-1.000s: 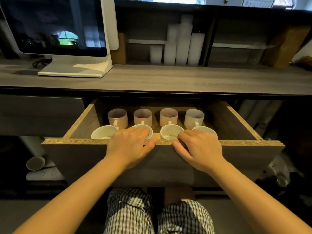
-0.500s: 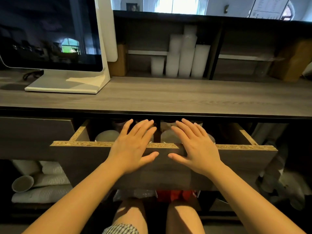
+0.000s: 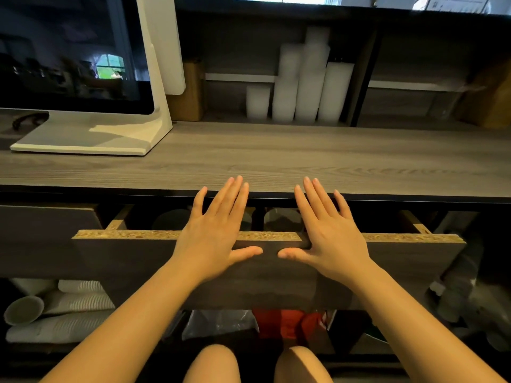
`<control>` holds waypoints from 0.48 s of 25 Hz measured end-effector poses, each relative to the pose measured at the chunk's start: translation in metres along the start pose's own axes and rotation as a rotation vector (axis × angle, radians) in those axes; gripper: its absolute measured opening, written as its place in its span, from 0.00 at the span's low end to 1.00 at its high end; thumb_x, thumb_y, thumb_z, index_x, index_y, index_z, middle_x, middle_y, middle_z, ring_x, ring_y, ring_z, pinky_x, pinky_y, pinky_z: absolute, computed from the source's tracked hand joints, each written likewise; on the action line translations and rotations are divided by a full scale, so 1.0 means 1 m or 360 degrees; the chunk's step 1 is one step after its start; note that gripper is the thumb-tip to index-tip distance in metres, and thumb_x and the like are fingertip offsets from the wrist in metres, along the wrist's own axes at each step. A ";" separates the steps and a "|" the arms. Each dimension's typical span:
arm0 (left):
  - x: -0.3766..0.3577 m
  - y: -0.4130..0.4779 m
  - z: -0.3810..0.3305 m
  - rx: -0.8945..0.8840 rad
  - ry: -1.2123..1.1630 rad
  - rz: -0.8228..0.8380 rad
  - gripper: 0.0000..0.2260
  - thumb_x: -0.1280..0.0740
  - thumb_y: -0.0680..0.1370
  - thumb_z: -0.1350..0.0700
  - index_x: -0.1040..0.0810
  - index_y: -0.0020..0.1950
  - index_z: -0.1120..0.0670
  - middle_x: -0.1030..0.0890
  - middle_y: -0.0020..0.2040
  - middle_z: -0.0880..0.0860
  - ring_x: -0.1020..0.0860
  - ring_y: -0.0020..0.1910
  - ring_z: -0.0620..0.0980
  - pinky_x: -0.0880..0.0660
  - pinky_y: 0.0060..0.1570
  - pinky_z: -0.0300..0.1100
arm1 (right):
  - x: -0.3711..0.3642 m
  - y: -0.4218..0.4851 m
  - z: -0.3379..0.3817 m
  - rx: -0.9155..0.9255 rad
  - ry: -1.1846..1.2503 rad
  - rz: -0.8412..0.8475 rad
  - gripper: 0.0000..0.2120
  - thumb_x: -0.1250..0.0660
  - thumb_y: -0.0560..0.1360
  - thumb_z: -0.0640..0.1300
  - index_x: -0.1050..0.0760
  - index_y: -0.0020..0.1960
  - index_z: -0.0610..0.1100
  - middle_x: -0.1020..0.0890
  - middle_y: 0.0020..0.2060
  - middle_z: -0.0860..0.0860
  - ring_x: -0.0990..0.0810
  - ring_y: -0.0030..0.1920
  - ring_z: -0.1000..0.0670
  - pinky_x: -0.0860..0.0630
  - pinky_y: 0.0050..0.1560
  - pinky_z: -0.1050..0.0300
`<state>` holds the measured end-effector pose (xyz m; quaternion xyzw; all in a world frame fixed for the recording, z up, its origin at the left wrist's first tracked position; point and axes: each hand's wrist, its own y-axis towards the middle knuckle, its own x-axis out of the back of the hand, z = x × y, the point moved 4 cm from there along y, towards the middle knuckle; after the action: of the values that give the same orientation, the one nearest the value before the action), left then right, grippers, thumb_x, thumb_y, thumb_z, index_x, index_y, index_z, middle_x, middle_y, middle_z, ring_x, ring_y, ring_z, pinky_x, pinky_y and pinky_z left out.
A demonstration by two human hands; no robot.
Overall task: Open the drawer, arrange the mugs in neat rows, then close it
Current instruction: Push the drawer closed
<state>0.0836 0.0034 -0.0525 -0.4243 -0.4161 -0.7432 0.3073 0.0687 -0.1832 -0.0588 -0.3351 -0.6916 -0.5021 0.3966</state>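
Observation:
The dark wood drawer (image 3: 132, 261) sticks out only a short way from under the grey counter (image 3: 276, 156); its raw chipboard top edge shows. My left hand (image 3: 213, 239) and my right hand (image 3: 329, 239) lie flat against the drawer front, fingers spread and pointing up over its top edge, holding nothing. Inside the narrow gap I make out dim rims of mugs (image 3: 168, 219), one left of my left hand and one between my hands (image 3: 279, 219); the rest are hidden under the counter.
A white-framed screen (image 3: 83, 78) stands on the counter at left. White cup stacks (image 3: 301, 87) fill the back shelf. Ribbed paper cups (image 3: 55, 310) lie below the drawer at left. A closed drawer front (image 3: 41, 239) sits beside it. My knees (image 3: 257, 363) are below.
The drawer has slid far inward, hiding most mugs under the counter. Both hands went from gripping its top edge to pressing flat with fingers spread against the front.

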 end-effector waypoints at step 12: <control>-0.013 0.032 0.002 0.0135 -0.0198 -0.0249 0.32 0.32 0.65 0.38 0.25 0.61 0.57 0.20 0.56 0.55 0.21 0.57 0.56 0.38 0.63 0.67 | -0.004 0.035 -0.008 -0.0135 0.0141 -0.0304 0.36 0.30 0.57 0.69 0.25 0.56 0.47 0.19 0.50 0.51 0.22 0.51 0.44 0.30 0.52 0.46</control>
<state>0.1162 -0.0080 -0.0520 -0.4224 -0.4973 -0.7189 0.2397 0.1019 -0.1814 -0.0457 -0.2618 -0.6803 -0.5807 0.3625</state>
